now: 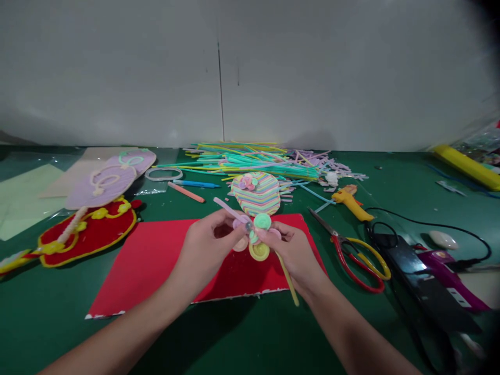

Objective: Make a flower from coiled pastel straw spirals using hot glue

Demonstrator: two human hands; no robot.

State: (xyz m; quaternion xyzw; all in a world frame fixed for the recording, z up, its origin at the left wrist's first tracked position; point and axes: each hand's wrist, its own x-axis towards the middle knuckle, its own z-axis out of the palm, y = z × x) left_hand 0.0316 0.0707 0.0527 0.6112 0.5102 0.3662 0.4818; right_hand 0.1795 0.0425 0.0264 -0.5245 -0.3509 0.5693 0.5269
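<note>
Your curly flower point(253, 238) was in the middle of the frame, up over the red board point(156, 255). Your left hand point(211, 237) pinched its left side, and a pink stick point(226, 207) poked out past those fingers. Your right hand point(291, 250) pinched its right side, and a yellow stick point(288, 281) stuck out below. I could not tell if either stick was joined to the flower. The curls looked soft, so too hard a squeeze might have squashed them flat. If your hands had pulled apart, a petal could have popped off, or a curl could have come undone. A loose pinch might have let the pink stick slip or turn crooked. At the right of the frame, the scissors point(335, 237) lay with their tip near the board, so a careless reach could have poked you. The glue gun point(353, 202) had a cord point(464, 229) that your arm might have snagged.
</note>
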